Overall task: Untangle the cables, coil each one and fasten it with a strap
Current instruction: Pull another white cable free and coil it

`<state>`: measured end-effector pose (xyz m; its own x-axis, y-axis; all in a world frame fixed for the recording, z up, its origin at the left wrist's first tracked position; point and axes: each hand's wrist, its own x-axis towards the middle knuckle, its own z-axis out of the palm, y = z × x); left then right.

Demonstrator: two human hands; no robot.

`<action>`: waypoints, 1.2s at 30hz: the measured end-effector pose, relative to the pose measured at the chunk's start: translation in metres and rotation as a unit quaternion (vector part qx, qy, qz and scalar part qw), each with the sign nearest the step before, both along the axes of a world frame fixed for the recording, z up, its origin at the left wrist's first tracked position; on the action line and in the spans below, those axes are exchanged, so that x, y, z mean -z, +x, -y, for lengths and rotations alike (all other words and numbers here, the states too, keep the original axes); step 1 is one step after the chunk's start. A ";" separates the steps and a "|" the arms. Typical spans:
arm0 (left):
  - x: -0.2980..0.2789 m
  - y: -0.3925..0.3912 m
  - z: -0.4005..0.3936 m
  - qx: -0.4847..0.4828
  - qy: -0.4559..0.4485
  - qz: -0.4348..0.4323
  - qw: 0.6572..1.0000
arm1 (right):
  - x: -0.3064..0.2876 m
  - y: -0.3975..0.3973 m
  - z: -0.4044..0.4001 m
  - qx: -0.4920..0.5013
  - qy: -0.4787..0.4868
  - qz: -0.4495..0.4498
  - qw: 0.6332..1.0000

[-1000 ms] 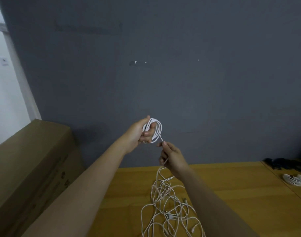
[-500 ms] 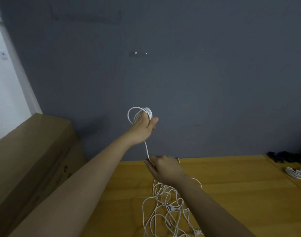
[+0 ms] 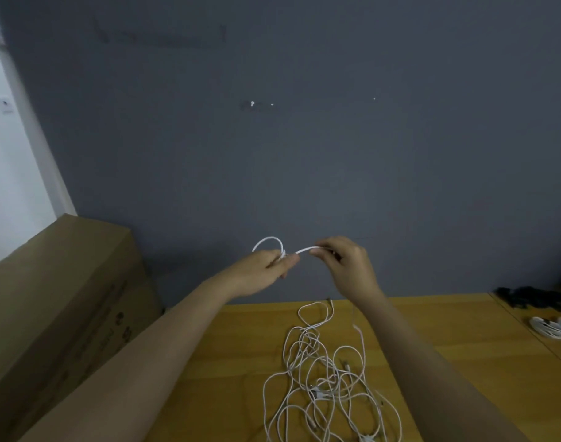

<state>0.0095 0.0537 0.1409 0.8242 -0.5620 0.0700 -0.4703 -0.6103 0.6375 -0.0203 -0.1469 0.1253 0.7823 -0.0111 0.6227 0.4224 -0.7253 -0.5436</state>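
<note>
My left hand (image 3: 262,272) grips a small coil of white cable (image 3: 269,245), raised in front of the grey wall. A short stretch of the same cable runs rightward to my right hand (image 3: 347,264), which pinches it between thumb and fingers. Both hands are level and close together, above the far edge of the wooden table (image 3: 432,352). Below them a tangle of several white cables (image 3: 324,371) lies loose on the table, with small connectors among the loops.
A large cardboard box (image 3: 59,307) stands at the left beside the table. At the far right lie a pile of black straps (image 3: 534,298) and a white coiled cable (image 3: 553,328). The grey wall (image 3: 304,138) rises right behind the table.
My right hand rose from the table's edge to the level of my left hand, drawing the cable up beside the coil. My left hand came down a little with the coil.
</note>
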 end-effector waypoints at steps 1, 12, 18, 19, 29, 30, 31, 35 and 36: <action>-0.001 -0.003 -0.001 0.015 -0.016 -0.008 1.000 | -0.003 0.003 0.004 0.006 0.031 -0.006 0.999; -0.025 -0.023 0.009 0.012 -0.330 -0.188 0.925 | 0.032 -0.003 -0.043 -0.115 0.242 -0.283 0.921; -0.020 -0.015 0.010 -0.024 -0.370 -0.152 0.916 | 0.048 -0.013 -0.062 -0.092 0.203 -0.282 0.933; -0.021 -0.013 0.012 -0.029 -0.380 -0.151 0.912 | 0.049 -0.014 -0.063 -0.074 0.136 -0.276 0.949; -0.027 0.010 0.010 -0.100 -0.158 0.048 0.981 | 0.029 -0.028 -0.060 -0.045 -0.202 -0.033 0.978; -0.027 0.013 0.008 -0.094 -0.119 0.043 0.987 | 0.024 -0.028 -0.058 -0.048 -0.179 -0.022 0.982; -0.026 0.015 0.005 -0.087 -0.080 0.035 0.992 | 0.020 -0.027 -0.056 -0.050 -0.155 -0.016 0.987; -0.025 0.015 0.003 -0.069 -0.003 -0.006 0.998 | 0.009 -0.019 -0.042 -0.040 -0.052 -0.004 0.998; -0.026 0.014 0.003 -0.062 -0.006 -0.013 0.998 | 0.006 -0.018 -0.039 -0.037 -0.030 -0.002 0.999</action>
